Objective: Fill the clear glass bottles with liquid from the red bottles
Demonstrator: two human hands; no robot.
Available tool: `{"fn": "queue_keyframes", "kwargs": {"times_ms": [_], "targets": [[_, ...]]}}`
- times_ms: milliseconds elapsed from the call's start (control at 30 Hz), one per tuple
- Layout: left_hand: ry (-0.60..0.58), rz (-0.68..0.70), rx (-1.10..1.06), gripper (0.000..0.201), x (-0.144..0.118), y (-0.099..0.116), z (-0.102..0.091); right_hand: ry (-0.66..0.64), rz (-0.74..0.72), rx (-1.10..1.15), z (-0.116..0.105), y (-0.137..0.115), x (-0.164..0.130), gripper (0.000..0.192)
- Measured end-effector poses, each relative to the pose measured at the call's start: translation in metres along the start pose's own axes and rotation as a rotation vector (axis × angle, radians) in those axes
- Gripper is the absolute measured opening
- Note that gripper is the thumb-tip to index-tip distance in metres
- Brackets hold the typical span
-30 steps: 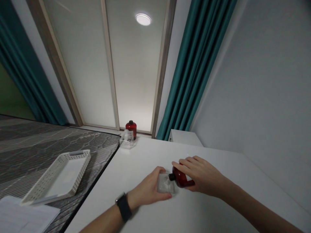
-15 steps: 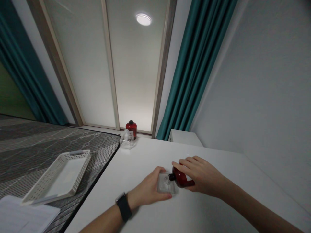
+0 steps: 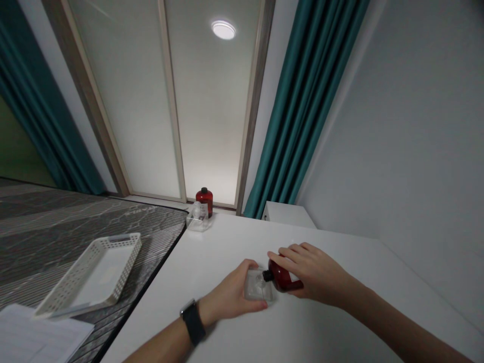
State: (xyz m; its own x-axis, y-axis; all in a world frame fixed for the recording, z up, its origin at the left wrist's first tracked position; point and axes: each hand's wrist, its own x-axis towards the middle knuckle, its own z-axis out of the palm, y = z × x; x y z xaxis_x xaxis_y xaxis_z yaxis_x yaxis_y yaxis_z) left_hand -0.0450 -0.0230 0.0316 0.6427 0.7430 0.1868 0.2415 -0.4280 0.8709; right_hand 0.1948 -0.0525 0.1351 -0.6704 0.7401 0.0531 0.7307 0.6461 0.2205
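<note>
On the white table, my left hand grips a small clear square bottle. My right hand holds a dark red bottle tipped on its side. Its black neck points left and meets the top of the clear bottle. Both hands rest low over the table near its middle. A dark watch sits on my left wrist.
A second red bottle with a black cap stands at the table's far end beside a clear box. A white perforated tray lies on the grey patterned surface to the left. White paper lies bottom left. Teal curtains flank a window.
</note>
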Motion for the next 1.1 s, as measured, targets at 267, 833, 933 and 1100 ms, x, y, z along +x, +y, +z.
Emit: {"fn": "queue_keyframes", "kwargs": {"times_ms": [267, 833, 933, 1100], "targets": [[-0.005, -0.012, 0.005, 0.066, 0.0001, 0.0009, -0.0001, -0.025, 0.006, 0.017, -0.0005, 0.0010, 0.0007, 0.074], [-0.004, -0.013, -0.018, 0.067, 0.0004, 0.0031, -0.0010, 0.015, -0.022, -0.027, 0.0005, 0.0026, 0.0015, 0.074], [-0.008, -0.020, -0.010, 0.066, 0.0003, 0.0046, -0.0014, 0.011, -0.023, -0.033, -0.0001, 0.0023, 0.0012, 0.074], [-0.013, -0.017, 0.000, 0.065, 0.0001, 0.0056, -0.0019, 0.004, -0.022, -0.023, -0.0029, 0.0012, 0.0010, 0.072]]}}
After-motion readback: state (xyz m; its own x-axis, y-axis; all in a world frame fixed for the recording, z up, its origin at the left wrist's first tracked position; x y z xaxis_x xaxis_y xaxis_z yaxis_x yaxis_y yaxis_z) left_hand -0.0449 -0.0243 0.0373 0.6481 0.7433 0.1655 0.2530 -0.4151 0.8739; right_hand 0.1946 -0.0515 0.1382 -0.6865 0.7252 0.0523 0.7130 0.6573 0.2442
